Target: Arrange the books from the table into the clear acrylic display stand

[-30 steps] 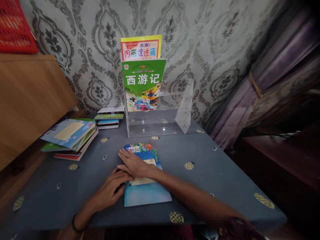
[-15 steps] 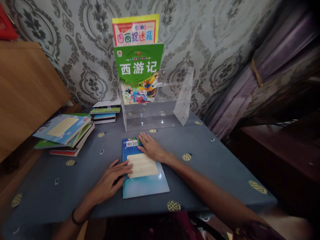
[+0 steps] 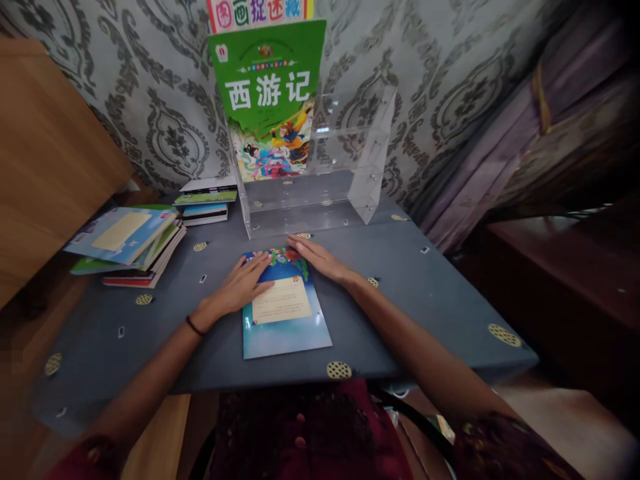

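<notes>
A thin blue book lies flat on the cloth-covered table, with a cream text panel facing up. My left hand rests on its upper left part, fingers stretched out and covering part of the top. My right hand touches the book's upper right edge with its fingers extended. Behind the book stands a clear acrylic rack with stepped tiers. A green picture book leans upright in the rack's left half, and a second book with a red and yellow border shows above it.
To the left sits an uneven pile of books, and a smaller stack lies behind it near the wall. A wooden panel borders the table's left side. A purple curtain hangs at the right.
My left hand has slid up from the book's left side to its upper part. My right hand has shifted toward the upper right edge. The view has tilted downward.
</notes>
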Demonstrator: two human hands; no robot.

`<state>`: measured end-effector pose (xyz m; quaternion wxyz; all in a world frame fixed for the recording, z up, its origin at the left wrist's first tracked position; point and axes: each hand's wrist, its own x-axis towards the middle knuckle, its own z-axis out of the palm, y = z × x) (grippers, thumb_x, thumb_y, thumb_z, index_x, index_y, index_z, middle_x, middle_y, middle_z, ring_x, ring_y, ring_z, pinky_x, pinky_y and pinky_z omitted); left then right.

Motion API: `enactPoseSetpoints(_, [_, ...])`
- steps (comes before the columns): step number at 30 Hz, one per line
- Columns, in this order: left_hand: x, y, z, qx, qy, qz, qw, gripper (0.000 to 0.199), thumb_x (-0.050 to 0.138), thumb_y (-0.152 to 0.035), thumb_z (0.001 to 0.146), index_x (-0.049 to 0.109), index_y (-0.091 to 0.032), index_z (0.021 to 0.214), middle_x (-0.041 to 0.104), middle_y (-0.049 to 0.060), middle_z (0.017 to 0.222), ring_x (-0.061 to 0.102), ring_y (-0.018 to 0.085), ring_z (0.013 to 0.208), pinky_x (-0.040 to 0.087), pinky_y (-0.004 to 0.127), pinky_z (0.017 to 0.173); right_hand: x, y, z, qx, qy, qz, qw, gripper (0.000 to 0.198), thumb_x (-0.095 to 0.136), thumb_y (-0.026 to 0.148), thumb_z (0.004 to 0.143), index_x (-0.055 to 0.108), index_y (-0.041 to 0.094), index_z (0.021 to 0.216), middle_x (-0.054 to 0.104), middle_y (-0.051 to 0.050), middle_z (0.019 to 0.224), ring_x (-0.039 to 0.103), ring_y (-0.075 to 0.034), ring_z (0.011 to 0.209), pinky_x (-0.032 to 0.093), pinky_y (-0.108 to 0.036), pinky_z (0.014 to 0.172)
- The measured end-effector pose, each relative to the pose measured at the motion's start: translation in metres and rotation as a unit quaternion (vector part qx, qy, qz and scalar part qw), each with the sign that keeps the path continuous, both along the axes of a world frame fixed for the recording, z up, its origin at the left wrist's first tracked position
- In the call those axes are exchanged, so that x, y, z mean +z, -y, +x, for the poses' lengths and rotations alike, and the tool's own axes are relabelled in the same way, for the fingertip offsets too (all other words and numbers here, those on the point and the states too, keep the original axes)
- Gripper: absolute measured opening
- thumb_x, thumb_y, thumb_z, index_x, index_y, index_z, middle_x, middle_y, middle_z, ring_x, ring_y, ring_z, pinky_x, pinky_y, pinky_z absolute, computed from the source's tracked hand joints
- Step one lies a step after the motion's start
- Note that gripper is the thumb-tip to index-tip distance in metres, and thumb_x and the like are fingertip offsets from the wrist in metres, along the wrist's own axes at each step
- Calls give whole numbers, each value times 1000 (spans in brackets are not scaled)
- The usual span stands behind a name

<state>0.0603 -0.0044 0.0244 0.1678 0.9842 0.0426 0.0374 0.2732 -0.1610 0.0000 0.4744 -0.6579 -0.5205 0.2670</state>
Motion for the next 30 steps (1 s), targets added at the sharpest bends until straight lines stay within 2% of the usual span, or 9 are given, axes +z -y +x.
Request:
enactPoseSetpoints(4, [-4, 6, 36, -39, -16, 17, 999, 64, 36, -51, 102, 35, -12, 153, 31, 17, 162, 22, 26, 154, 14, 51, 125, 2, 0, 0, 2, -4, 2, 1000, 67, 32, 65, 100, 40, 26, 154, 50, -7, 153, 46, -23, 142, 33, -47, 121])
enactPoseSetpoints(7, [-6, 27, 44, -100, 2, 27, 995, 64, 33, -54, 103, 36, -13, 153, 34, 17, 161, 22, 25, 154, 10, 49, 126, 2, -1, 1, 2, -9, 3, 1000, 68, 30, 65, 100, 39, 24, 154, 50, -8, 153, 46, -24, 142, 34, -47, 121])
enactPoseSetpoints(13, [-3, 78, 27, -221, -36, 21, 974, 66, 30, -58, 102, 33, -18, 154, 32, 12, 163, 20, 23, 154, 9, 48, 126, 1, -3, 4, 5, -8, -10, 1000, 69, 31, 66, 100, 40, 23, 154, 47, -7, 155, 46, -25, 142, 32, -47, 122])
enactPoseSetpoints(18, [7, 117, 2, -301, -45, -1, 953, 63, 32, -53, 104, 36, -14, 153, 38, 12, 160, 27, 21, 152, 15, 45, 126, -1, -2, 3, -2, 11, -10, 1000, 66, 30, 67, 100, 41, 29, 153, 49, -3, 154, 44, -24, 143, 31, -48, 122])
enactPoseSetpoints(23, [14, 133, -11, -349, -41, -71, 934, 52, 34, -43, 105, 44, -15, 148, 44, 11, 156, 32, 20, 150, 16, 44, 127, 1, 1, -1, -8, 38, -19, 999, 69, 29, 70, 98, 42, 29, 152, 46, -4, 156, 44, -26, 143, 31, -51, 122])
enactPoseSetpoints(26, [17, 116, -3, -308, -9, -199, 930, 44, 35, -39, 105, 51, -21, 142, 52, 8, 151, 43, 19, 144, 28, 43, 124, -1, 2, -4, -5, 81, -25, 996, 69, 31, 71, 97, 43, 30, 151, 46, -4, 157, 42, -28, 144, 29, -54, 122])
enactPoseSetpoints(28, [16, 93, 8, -211, 61, -283, 934, 39, 35, -36, 105, 57, -24, 135, 62, 6, 141, 55, 21, 134, 41, 43, 114, -4, 1, -8, 5, 117, -31, 993, 67, 31, 70, 98, 42, 32, 152, 44, -2, 157, 39, -28, 146, 26, -55, 123])
enactPoseSetpoints(30, [13, 64, 22, -77, 155, -315, 933, 38, 34, -36, 105, 64, -21, 123, 71, 8, 123, 66, 22, 114, 50, 41, 102, -8, -1, -13, 11, 160, -37, 986, 66, 30, 68, 99, 40, 31, 153, 43, -3, 158, 35, -28, 148, 21, -55, 124])
